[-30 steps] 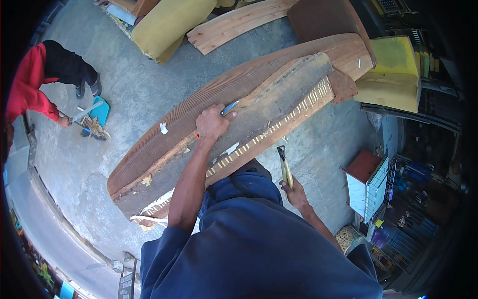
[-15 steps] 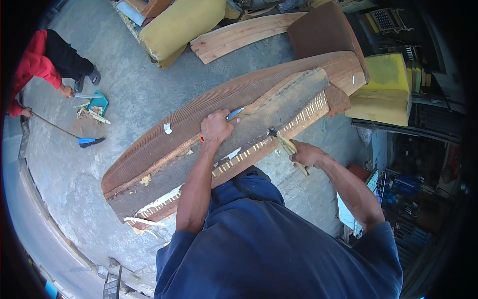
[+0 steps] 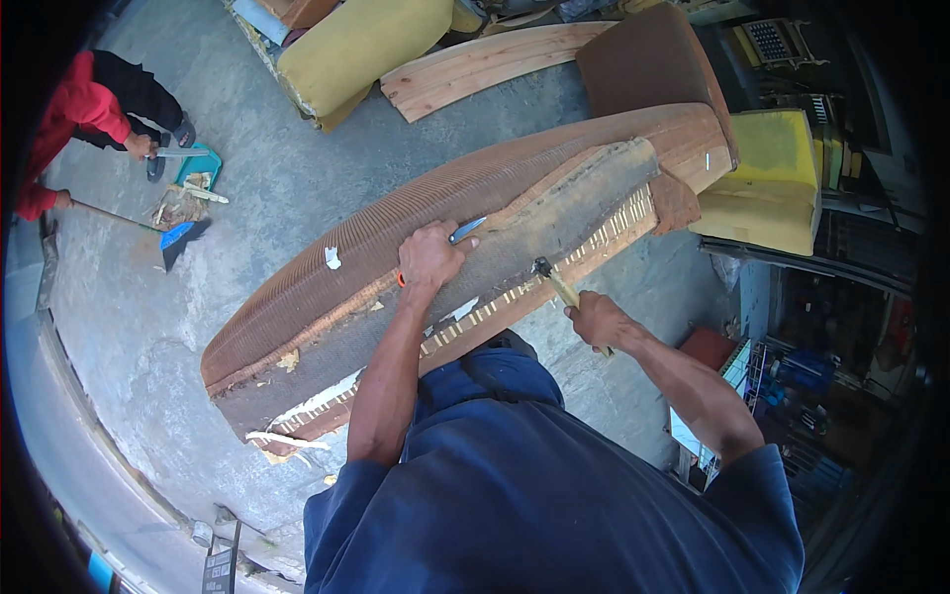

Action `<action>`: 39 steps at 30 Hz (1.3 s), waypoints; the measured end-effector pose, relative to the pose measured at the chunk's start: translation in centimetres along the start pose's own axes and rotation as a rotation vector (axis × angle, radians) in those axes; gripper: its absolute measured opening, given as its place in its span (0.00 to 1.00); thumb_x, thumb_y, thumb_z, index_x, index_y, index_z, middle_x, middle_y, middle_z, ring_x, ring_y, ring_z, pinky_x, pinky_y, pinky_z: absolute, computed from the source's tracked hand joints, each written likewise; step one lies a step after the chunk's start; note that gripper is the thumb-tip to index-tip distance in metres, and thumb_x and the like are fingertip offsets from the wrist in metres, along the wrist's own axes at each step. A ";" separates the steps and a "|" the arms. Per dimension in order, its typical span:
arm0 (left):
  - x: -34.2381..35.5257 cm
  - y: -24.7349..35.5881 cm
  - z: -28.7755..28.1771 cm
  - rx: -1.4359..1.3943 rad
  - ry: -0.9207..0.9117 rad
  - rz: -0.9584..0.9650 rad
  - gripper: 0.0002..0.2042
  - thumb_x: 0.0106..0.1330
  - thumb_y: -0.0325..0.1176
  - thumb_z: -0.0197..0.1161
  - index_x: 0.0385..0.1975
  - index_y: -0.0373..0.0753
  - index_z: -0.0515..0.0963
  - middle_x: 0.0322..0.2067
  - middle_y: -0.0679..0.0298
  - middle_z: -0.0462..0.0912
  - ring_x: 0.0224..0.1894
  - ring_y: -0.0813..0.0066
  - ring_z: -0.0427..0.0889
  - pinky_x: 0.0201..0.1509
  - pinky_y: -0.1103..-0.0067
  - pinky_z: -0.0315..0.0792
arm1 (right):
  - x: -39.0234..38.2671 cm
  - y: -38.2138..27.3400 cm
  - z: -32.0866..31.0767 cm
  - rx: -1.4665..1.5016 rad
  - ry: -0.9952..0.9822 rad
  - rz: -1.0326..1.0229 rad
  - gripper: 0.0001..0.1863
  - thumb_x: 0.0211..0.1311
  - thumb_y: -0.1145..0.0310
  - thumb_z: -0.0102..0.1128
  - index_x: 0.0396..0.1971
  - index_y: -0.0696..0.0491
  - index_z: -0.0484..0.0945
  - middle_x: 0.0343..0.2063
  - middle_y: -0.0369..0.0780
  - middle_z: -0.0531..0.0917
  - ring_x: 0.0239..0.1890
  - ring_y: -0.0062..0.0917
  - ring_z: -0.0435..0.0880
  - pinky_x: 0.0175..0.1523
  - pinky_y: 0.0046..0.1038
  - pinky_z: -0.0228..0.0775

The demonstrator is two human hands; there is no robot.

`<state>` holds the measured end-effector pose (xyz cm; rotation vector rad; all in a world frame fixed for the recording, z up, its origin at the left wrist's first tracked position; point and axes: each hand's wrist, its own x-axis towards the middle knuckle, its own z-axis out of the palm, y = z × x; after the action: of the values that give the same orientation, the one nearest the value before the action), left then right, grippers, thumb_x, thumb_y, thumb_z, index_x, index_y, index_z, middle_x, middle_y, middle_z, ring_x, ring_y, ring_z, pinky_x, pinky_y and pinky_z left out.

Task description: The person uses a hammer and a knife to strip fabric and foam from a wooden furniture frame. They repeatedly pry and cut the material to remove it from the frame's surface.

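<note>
In front of me lies a long, curved upholstered furniture piece [image 3: 327, 282], ribbed brown cloth on its far side and dark backing on the near side. My left hand [image 3: 431, 254] rests on it, closed around a knife-like tool [image 3: 467, 230] whose blue-silver blade points right; an orange bit shows below the palm. A row of pale, staple-like strips [image 3: 495, 305] runs along the near wooden edge. My right hand [image 3: 600, 322] grips the pale yellow handles of a pincer-like tool [image 3: 563, 287], its dark head against that edge.
At far left a person in red sleeves [image 3: 84, 119] holds a blue-headed broom [image 3: 181, 238] and a green dustpan [image 3: 201, 163] near scraps. Yellow cushions [image 3: 366, 54], a curved wooden board [image 3: 495, 69], a brown seat piece [image 3: 648, 59] and a yellow seat [image 3: 772, 188] stand beyond. Wire shelving [image 3: 757, 371] is right.
The pincer-like tool's handles have come together in my right hand, which has shifted slightly left. The broom head has turned and swung toward the dustpan. My left hand has stayed put.
</note>
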<state>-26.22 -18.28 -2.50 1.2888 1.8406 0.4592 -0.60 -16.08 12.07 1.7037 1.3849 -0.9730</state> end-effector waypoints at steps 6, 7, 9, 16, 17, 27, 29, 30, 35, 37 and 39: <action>0.1 0.2 0.3 0.009 0.031 -0.004 0.23 0.59 0.56 0.71 0.43 0.44 0.87 0.41 0.56 0.88 0.47 0.52 0.86 0.53 0.60 0.77 | 1.2 2.9 5.8 0.135 0.211 -0.087 0.22 0.76 0.59 0.53 0.46 0.69 0.73 0.29 0.61 0.85 0.34 0.57 0.87 0.44 0.51 0.79; 0.1 0.3 0.3 0.019 0.024 -0.006 0.22 0.60 0.56 0.71 0.43 0.44 0.87 0.42 0.57 0.88 0.48 0.52 0.86 0.53 0.60 0.77 | 1.3 3.2 6.4 0.134 0.257 -0.116 0.22 0.76 0.59 0.53 0.47 0.68 0.73 0.29 0.62 0.84 0.37 0.59 0.87 0.46 0.53 0.78; 0.2 0.4 0.2 0.040 0.013 -0.012 0.22 0.60 0.57 0.70 0.42 0.44 0.87 0.43 0.57 0.88 0.48 0.52 0.86 0.53 0.60 0.78 | 1.5 3.5 7.3 0.183 0.275 -0.134 0.21 0.76 0.59 0.53 0.46 0.68 0.72 0.29 0.63 0.84 0.38 0.61 0.85 0.47 0.54 0.77; -0.1 0.1 0.8 0.069 0.061 0.023 0.23 0.58 0.58 0.72 0.39 0.42 0.86 0.38 0.56 0.87 0.45 0.51 0.86 0.51 0.60 0.76 | 6.9 8.5 13.7 0.398 0.443 -0.313 0.17 0.77 0.57 0.54 0.43 0.59 0.73 0.25 0.55 0.84 0.33 0.57 0.86 0.38 0.52 0.75; 0.1 0.4 0.7 0.066 0.049 0.019 0.23 0.58 0.58 0.72 0.38 0.43 0.87 0.38 0.55 0.87 0.45 0.51 0.86 0.51 0.60 0.76 | 7.6 8.8 14.0 0.415 0.450 -0.316 0.17 0.77 0.57 0.54 0.42 0.59 0.73 0.24 0.53 0.84 0.30 0.53 0.86 0.36 0.49 0.75; 0.0 0.7 0.2 0.090 -0.009 -0.027 0.24 0.60 0.58 0.70 0.47 0.46 0.87 0.44 0.58 0.88 0.50 0.53 0.86 0.57 0.61 0.76 | 1.3 11.0 19.8 0.813 0.310 -0.144 0.18 0.73 0.63 0.58 0.56 0.57 0.73 0.37 0.50 0.86 0.39 0.45 0.88 0.47 0.43 0.78; 0.0 0.5 0.2 0.066 -0.020 -0.034 0.24 0.60 0.58 0.70 0.46 0.46 0.87 0.45 0.58 0.88 0.51 0.53 0.86 0.57 0.60 0.77 | 0.8 11.1 17.9 0.842 0.264 -0.205 0.24 0.70 0.66 0.59 0.63 0.56 0.71 0.43 0.50 0.86 0.44 0.40 0.88 0.52 0.40 0.78; 0.1 0.4 0.2 0.058 -0.023 -0.036 0.24 0.60 0.58 0.70 0.46 0.46 0.87 0.46 0.58 0.88 0.51 0.53 0.85 0.57 0.60 0.77 | 0.1 10.7 16.2 0.764 0.153 -0.211 0.33 0.68 0.74 0.57 0.72 0.53 0.62 0.51 0.47 0.82 0.49 0.29 0.86 0.60 0.35 0.74; -0.1 -0.1 0.2 0.033 0.007 0.018 0.25 0.61 0.60 0.68 0.47 0.46 0.87 0.46 0.56 0.88 0.51 0.50 0.85 0.57 0.59 0.76 | -1.9 4.5 8.4 0.293 0.002 -0.234 0.30 0.67 0.72 0.58 0.69 0.52 0.65 0.45 0.48 0.84 0.48 0.34 0.85 0.60 0.37 0.72; -0.2 -0.1 0.1 0.028 0.001 0.020 0.25 0.61 0.60 0.68 0.47 0.47 0.87 0.47 0.56 0.87 0.52 0.50 0.85 0.57 0.58 0.76 | -1.7 2.2 6.4 0.176 -0.075 -0.231 0.27 0.67 0.72 0.58 0.66 0.54 0.67 0.42 0.47 0.85 0.46 0.34 0.85 0.58 0.38 0.73; -0.2 0.0 0.1 0.023 -0.006 0.015 0.24 0.61 0.60 0.68 0.47 0.47 0.87 0.48 0.57 0.87 0.53 0.50 0.84 0.58 0.58 0.76 | -0.6 1.8 6.3 0.048 -0.043 -0.250 0.24 0.67 0.70 0.58 0.62 0.58 0.67 0.38 0.50 0.85 0.44 0.39 0.87 0.53 0.41 0.75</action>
<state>-26.11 -18.50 -2.45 1.3193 1.8371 0.4427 0.38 -22.22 9.84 1.5591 1.5836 -1.1820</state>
